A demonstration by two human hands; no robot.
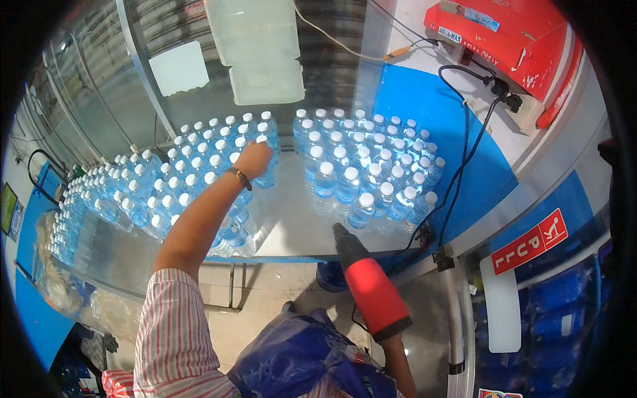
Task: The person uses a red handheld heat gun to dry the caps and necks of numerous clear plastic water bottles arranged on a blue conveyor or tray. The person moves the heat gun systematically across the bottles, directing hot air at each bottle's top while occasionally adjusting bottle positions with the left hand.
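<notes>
My left hand (pixel 256 159), with a watch on the wrist, reaches to the cap of a clear plastic water bottle (pixel 266 174) at the right edge of the left bottle group. A red and black heat gun (pixel 374 293) points away from me, its nozzle near the front of the right bottle group. My right hand (pixel 391 342) is mostly hidden behind the heat gun's body, with only a part of it and the forearm showing, and holds it. White-capped water bottles (pixel 326 181) stand in rows on both sides of a gap on the metal table (pixel 293 224).
Black cables (pixel 460 169) run from a plug at the upper right down to the table's right end. A glass door (pixel 460 318) stands at the right, with blue containers (pixel 552 323) behind it. Clear plastic bags (pixel 117 311) lie at the lower left.
</notes>
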